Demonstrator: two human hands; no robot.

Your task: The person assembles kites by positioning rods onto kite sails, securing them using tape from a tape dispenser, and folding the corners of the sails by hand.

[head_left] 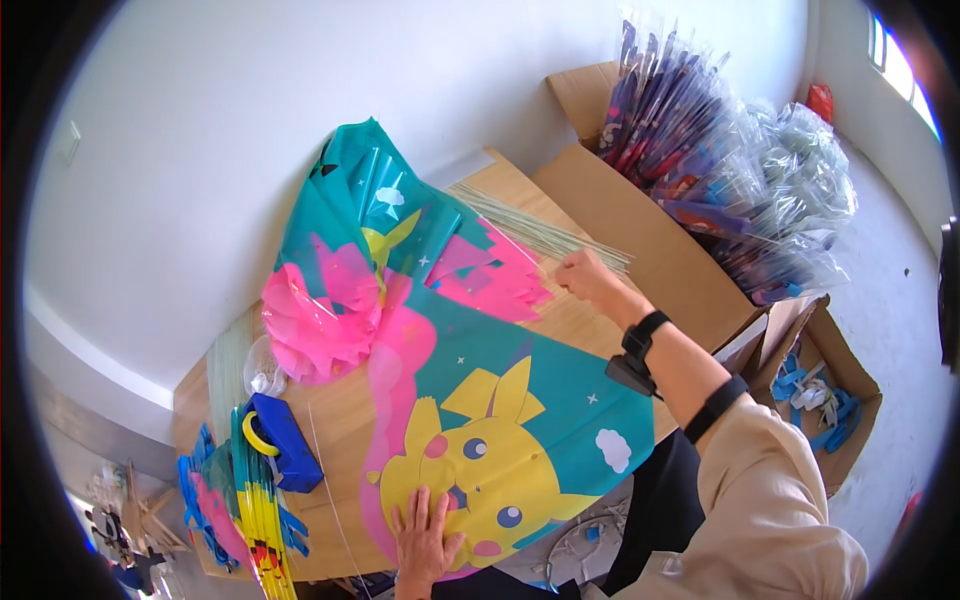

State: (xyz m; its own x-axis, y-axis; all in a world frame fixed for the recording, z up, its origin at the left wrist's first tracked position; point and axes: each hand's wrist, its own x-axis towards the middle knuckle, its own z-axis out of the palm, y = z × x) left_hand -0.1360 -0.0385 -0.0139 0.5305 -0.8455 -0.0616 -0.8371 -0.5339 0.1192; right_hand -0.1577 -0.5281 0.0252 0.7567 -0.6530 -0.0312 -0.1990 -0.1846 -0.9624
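A printed sheet, probably a kite sail [590, 395], lies across the table with a yellow cartoon figure, teal background and pink edging. My left hand [425, 535] rests flat on its lower part, fingers spread over the yellow figure. More teal and pink sheets [345, 225] are heaped and folded beyond it. My right hand [598, 280], its fingers closed, is beside a bundle of thin pale rods [540, 230] near the table's far edge. Whatever those fingers hold is too small to make out.
A blue tape dispenser [285, 440] stands at the left of the wooden table [345, 420], near bundled folded kites [255, 500]. To the right are a large cardboard box [640, 215] with plastic-wrapped items [680, 120] and a smaller box [840, 450] holding blue strips.
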